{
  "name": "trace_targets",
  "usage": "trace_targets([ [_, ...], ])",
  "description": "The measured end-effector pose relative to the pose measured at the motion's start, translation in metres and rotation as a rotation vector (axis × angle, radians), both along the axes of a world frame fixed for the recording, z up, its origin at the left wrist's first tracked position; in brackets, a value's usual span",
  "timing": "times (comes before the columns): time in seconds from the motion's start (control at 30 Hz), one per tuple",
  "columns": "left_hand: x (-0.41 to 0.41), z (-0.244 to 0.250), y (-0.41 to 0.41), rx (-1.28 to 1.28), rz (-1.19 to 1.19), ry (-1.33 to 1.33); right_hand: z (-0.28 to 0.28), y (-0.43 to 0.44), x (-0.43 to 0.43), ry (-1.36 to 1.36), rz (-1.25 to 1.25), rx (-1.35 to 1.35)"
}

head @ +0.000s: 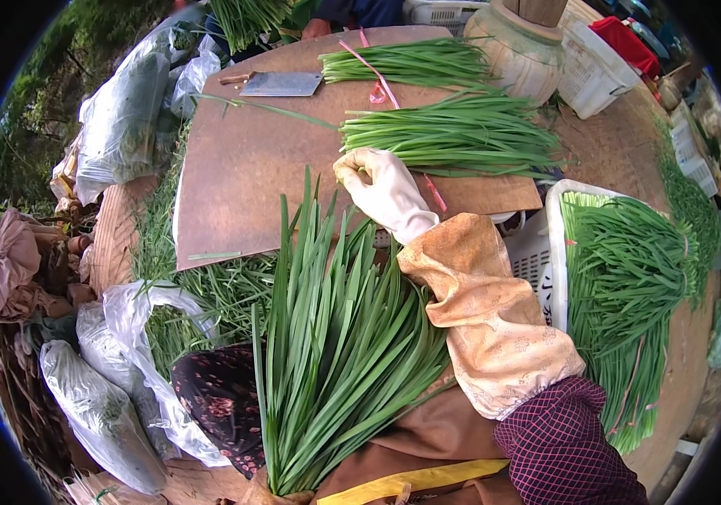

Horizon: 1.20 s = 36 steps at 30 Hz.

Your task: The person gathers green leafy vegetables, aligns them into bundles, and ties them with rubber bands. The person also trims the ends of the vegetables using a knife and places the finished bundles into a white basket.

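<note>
My right hand [386,192], in a pale glove with an orange oversleeve, reaches over the brown board [253,158]. Its fingers curl at the lower edge of a pile of green garlic chives [442,129]; whether they grip anything is unclear. My left hand [272,495], at the bottom edge and mostly cut off, holds the base of a large fanned bunch of long green leaves [335,328] over my lap. A second chive bundle [404,62] lies farther up the board, with pink ties [373,69] by it. A cleaver [281,83] with a wooden handle rests to its left.
At right stands a white plastic crate [559,252] heaped with tied chives [632,252]. A ceramic jar [515,53] stands behind the board, beside a white basket [594,69]. Filled plastic bags [98,410] and loose leaf scraps [228,284] lie at left. Part of another person [367,12] shows at the top.
</note>
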<state>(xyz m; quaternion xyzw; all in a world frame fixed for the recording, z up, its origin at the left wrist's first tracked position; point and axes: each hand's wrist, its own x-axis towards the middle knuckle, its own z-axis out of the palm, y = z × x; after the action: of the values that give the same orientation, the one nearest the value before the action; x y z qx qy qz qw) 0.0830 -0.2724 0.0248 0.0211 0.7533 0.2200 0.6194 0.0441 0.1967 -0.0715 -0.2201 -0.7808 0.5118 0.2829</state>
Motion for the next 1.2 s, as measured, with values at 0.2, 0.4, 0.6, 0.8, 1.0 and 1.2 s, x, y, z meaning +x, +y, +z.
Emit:
trace_targets([
  [0.2, -0.002, -0.001, 0.001, 0.019, -0.019, 0.016, 0.014, 0.003, -0.001, 0.089, 0.221, 0.371],
  [0.4, -0.001, 0.0, 0.002, 0.039, -0.021, 0.029, 0.009, -0.01, -0.005, 0.072, 0.297, 0.497],
  [0.6, 0.003, 0.001, 0.004, 0.131, -0.054, 0.122, -0.016, -0.019, -0.003, -0.053, 0.152, 0.394],
  [0.8, 0.002, -0.013, -0.019, 0.055, -0.169, 0.085, -0.018, -0.023, -0.005, -0.067, 0.118, 0.33],
  [1.0, 0.022, 0.019, 0.024, 0.436, -0.043, 0.168, -0.008, -0.003, 0.004, -0.094, -0.097, 0.149],
  [1.2, 0.017, 0.017, 0.005, 0.241, -0.202, 0.184, 0.053, 0.012, 0.042, 0.061, 0.166, -0.099],
])
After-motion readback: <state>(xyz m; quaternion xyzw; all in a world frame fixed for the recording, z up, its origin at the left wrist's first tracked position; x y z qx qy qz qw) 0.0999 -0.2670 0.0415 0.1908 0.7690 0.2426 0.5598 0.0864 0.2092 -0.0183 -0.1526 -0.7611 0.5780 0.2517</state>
